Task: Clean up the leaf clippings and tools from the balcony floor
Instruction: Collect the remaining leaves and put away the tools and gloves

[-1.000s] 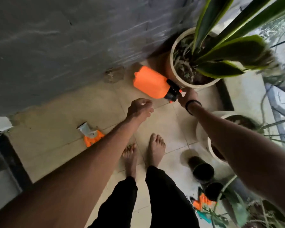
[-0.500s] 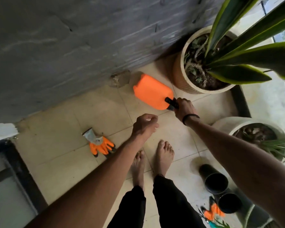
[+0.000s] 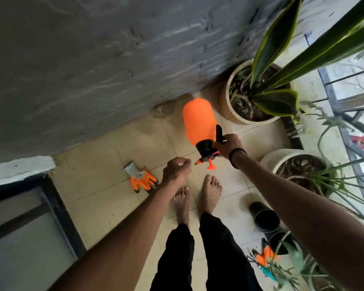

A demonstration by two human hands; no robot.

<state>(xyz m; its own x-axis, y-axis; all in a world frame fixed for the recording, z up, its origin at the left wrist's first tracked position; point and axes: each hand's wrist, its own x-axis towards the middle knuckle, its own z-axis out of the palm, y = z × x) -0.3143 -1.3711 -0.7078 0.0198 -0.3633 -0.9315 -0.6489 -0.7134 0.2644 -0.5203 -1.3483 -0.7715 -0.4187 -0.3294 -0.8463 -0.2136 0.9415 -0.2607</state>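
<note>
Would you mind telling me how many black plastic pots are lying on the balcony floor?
2: one black pot lies right of the feet; a second black pot sits just behind it, partly hidden by the arm and leaves. More may be hidden.

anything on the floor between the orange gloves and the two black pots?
Head view: only the person's bare feet stand on the tiles between the orange gloves and the black pots. No clippings or tools visible on that stretch.
</note>
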